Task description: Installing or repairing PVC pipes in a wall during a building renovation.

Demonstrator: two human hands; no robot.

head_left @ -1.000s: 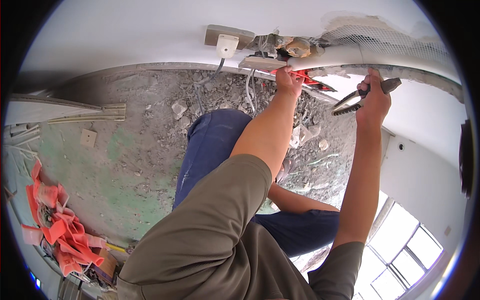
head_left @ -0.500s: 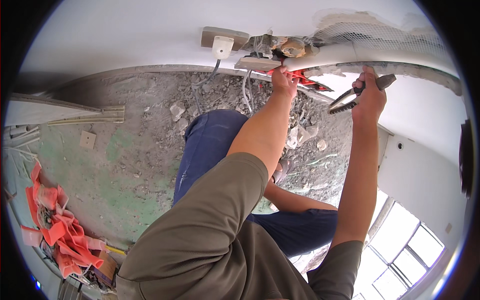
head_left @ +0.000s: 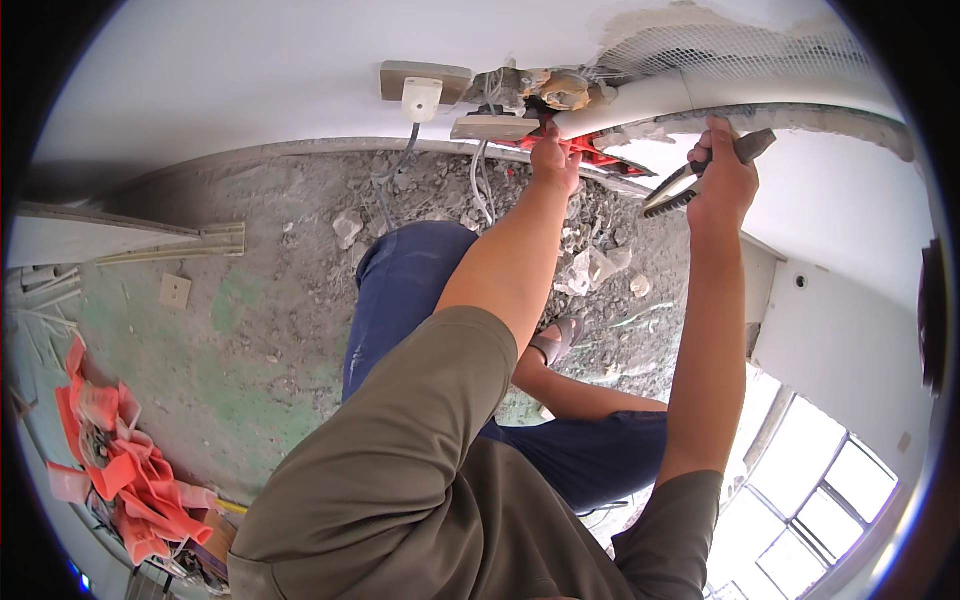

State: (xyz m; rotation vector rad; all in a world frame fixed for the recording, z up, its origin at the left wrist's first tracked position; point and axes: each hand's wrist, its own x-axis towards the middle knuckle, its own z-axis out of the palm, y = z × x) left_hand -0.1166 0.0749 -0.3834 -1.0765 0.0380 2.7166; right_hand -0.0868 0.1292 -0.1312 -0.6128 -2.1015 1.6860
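Note:
My left hand point(head_left: 555, 165) reaches to the foot of the wall. Its fingers are closed beside red plastic parts point(head_left: 605, 157) and the end of a white pipe point(head_left: 640, 108); what they hold, if anything, is hidden. Pliers point(head_left: 755, 146) are in my right hand point(head_left: 727, 185), near the pipe's lower side. Their jaws point up and right, and the handles point(head_left: 675, 200) spread apart below my fingers. Just left of my left hand, a beige socket plate point(head_left: 494, 128) hangs off the wall with pale wires point(head_left: 482, 180) running down from it.
A white plug point(head_left: 421, 100) sits in a wall socket point(head_left: 452, 78), its grey cable trailing down. Broken plaster and rubble point(head_left: 345, 228) cover the floor along the wall. Wire mesh point(head_left: 740, 50) shows above the pipe. A loose plate point(head_left: 175, 291) and red-orange scraps point(head_left: 150, 480) lie at left.
The view has shifted slightly, so the wall things appear a little further left. Both hands keep nearly the same places by the wall, and the pliers stay in my right hand.

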